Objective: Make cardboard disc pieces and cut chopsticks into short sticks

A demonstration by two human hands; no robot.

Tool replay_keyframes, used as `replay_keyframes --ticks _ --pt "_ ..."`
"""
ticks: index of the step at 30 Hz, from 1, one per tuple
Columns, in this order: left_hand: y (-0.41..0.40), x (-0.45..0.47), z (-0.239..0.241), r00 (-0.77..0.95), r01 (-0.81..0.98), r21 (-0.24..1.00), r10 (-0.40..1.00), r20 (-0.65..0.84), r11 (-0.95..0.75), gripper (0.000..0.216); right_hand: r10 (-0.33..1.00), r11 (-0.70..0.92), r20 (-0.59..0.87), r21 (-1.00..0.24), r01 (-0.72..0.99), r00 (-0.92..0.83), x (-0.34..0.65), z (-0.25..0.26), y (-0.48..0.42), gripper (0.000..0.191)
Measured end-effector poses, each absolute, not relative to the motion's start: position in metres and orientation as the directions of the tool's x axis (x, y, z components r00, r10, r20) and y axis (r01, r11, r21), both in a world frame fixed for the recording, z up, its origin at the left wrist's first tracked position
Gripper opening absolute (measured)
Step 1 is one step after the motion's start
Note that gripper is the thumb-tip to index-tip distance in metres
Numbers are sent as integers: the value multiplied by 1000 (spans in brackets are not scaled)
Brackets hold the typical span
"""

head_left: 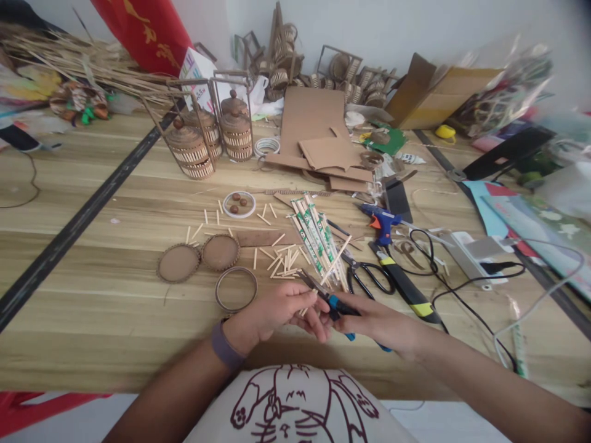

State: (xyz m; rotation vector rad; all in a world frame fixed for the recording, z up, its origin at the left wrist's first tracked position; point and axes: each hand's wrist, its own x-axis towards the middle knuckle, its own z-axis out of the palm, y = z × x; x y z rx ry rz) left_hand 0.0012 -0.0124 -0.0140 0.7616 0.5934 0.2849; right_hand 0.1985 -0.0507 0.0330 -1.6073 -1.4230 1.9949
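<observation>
Near the front of the table, my left hand (pixel 284 307) pinches short pale wooden stick pieces (pixel 303 311) between thumb and fingers. My right hand (pixel 369 320) is closed around the blue-and-black handles of a pair of pliers (pixel 340 306), whose jaws lie right by the left fingertips. Just beyond both hands, cut stick pieces (pixel 285 261) lie scattered. Behind them is a pile of green-and-clear wrapped chopsticks (pixel 314 234). Left of the hands are a thin brown ring (pixel 217 289) and two round cardboard discs with braided rims (pixel 179 263).
Black-handled scissors (pixel 373 277), a yellow-black utility knife (pixel 409 289) and a blue glue gun (pixel 382 223) lie at right among cables and a power strip (pixel 475 258). Lidded stick-work baskets (pixel 190 154) stand at back left. Cardboard sheets (pixel 311 117) fill the back middle.
</observation>
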Motion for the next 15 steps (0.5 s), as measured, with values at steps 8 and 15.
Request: replay_keyframes --ticks 8,15 --pt "-13 2 -17 805 -11 727 437 -401 687 41 683 -426 -601 -789 443 -415 198 28 -49 21" --pt "-14 3 -21 804 -24 720 441 -398 693 41 707 -400 -595 -782 479 -381 197 23 -51 12"
